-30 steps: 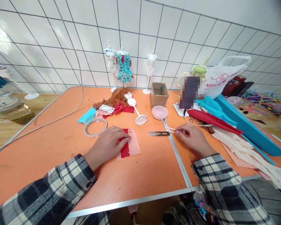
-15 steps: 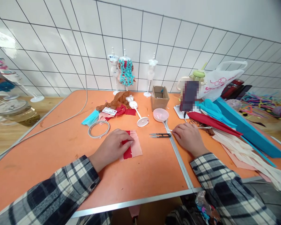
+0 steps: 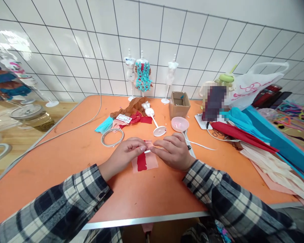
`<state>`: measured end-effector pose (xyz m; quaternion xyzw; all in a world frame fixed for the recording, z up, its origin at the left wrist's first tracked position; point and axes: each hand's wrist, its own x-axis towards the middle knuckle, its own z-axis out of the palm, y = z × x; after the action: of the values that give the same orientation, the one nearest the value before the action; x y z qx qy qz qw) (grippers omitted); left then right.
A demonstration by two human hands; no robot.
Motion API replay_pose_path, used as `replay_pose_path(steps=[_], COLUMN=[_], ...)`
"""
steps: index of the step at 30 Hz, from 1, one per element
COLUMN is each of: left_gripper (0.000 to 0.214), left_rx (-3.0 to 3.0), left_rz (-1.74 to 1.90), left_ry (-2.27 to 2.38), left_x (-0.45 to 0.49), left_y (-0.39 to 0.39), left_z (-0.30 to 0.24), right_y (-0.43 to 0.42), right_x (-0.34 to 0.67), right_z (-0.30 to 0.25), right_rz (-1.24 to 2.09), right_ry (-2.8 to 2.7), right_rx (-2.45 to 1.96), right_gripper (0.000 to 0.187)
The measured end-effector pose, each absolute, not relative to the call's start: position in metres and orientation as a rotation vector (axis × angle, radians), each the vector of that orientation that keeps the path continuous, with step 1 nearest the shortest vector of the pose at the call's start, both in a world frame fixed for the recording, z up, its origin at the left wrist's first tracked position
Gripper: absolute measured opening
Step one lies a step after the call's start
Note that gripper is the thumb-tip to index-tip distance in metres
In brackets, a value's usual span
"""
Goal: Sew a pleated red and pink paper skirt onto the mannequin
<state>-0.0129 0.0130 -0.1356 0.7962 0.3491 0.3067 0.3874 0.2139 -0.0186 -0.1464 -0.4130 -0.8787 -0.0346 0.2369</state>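
Observation:
A red and pink cloth patch [image 3: 142, 163] lies flat on the table in front of me. Over its upper part, a short piece of a narrow white strip [image 3: 147, 151] shows between my fingertips. My left hand [image 3: 125, 153] pinches this strip, thumb against fingers. From the other side my right hand [image 3: 174, 152] comes in, its thumb and fingers closed around the strip's right part, largely hidden. A loose white tail [image 3: 201, 145] trails out to the right behind that hand. Thread snips are covered by my right hand; only a black handle end [image 3: 189, 147] shows.
Beyond my hands are a tape roll [image 3: 103, 141], a toppled white mannequin stand [image 3: 159, 131], a pink bowl [image 3: 180, 124] and a cardboard box [image 3: 179, 106]. Small mannequins [image 3: 143, 76] stand by the wall. Fabric lengths [image 3: 245, 137] and a phone on a stand [image 3: 214, 103] are at right.
My right hand has moved left from beside the snips to the cloth patch, bringing the white strip with it. The left hand stays at the patch, now pinching the strip. The view has shifted slightly.

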Motion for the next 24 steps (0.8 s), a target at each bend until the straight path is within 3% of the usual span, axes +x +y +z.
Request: replay_pose_path(steps=[8,13,19,24], left_gripper=[0.017,0.017,0.020,0.027], left_rx=[2.038,2.288,2.348,2.322], left_rz=[0.735,0.766,0.734,0.743], left_ry=[0.918,1.049,1.022,1.082], left_x=[-0.009,-0.010,-0.005,-0.005], left_y=[0.010,0.010,0.007,0.007], left_z=[-0.140,-0.136,-0.139,-0.141], right_y=[-0.026,-0.029,-0.023,-0.021], right_x=[0.222,0.210,0.203,0.203], right_z=[-0.152,-0.145,-0.157,-0.157], right_rz=[-0.098,0.086,0.199,0.256], right_ry=[-2.421,-2.154,-2.142,-2.062], right_rx=[-1.088,-1.122,-1.200,-1.251], right_gripper=[0.033,0.041,0.009,0.001])
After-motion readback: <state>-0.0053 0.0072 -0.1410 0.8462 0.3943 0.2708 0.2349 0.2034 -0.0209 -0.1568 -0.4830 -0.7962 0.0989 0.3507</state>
